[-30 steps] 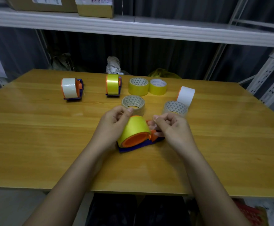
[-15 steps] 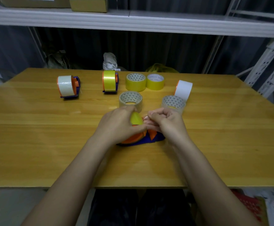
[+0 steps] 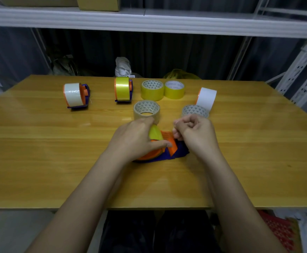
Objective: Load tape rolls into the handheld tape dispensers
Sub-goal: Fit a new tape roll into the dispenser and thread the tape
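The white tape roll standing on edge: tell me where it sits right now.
In the head view the white tape roll stands at the table's far right, just behind the clear roll and right of the two yellow rolls.

Left hand (image 3: 136, 139) grips yellow roll (image 3: 155, 133) on blue dispenser (image 3: 178, 155).

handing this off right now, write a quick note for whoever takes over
Left hand grips the yellow roll seated in the near dispenser at table centre.
Right hand is curled at the dispenser's orange flap; what it pinches is hidden.
Done: two loaded dispensers at the back, white and yellow.
Left: finish this one. Loose rolls: two yellow, two clear, one white.
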### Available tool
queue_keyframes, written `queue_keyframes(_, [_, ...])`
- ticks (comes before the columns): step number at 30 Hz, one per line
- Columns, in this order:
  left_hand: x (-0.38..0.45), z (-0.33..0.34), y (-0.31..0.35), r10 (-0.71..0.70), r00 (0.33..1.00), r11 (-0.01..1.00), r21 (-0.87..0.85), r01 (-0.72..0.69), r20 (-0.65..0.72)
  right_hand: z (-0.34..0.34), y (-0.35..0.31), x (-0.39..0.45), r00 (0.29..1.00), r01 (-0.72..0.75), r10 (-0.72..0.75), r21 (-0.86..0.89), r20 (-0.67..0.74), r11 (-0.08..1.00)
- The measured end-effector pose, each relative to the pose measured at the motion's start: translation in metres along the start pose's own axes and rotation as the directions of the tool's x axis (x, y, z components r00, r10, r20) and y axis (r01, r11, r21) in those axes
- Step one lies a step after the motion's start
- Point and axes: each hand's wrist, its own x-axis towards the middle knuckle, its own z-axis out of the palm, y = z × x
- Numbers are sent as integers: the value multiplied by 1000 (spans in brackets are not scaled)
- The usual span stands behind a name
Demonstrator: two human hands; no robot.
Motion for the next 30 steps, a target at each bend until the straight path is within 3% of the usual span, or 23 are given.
queue_keyframes(6, [-2,-4,-7,15,999,1000,-18,-15,47,-13,1,3,998,-11,15,-63,55,998])
queue_keyframes(12, [-1,-1,-3,22,1000,999,-37,-21,21,-11,19,2,1000,-3,1,-151,-15,989])
queue_keyframes(22, [0,4,2,2,1000,1000,16,-2,-19,-10,14,5,1000,21,-12,-378,27,926])
queue_keyframes(30, [-1,5,5,-6,999,1000,-4,6,-31,-14,12,9,996,-34,65,-396,66,917])
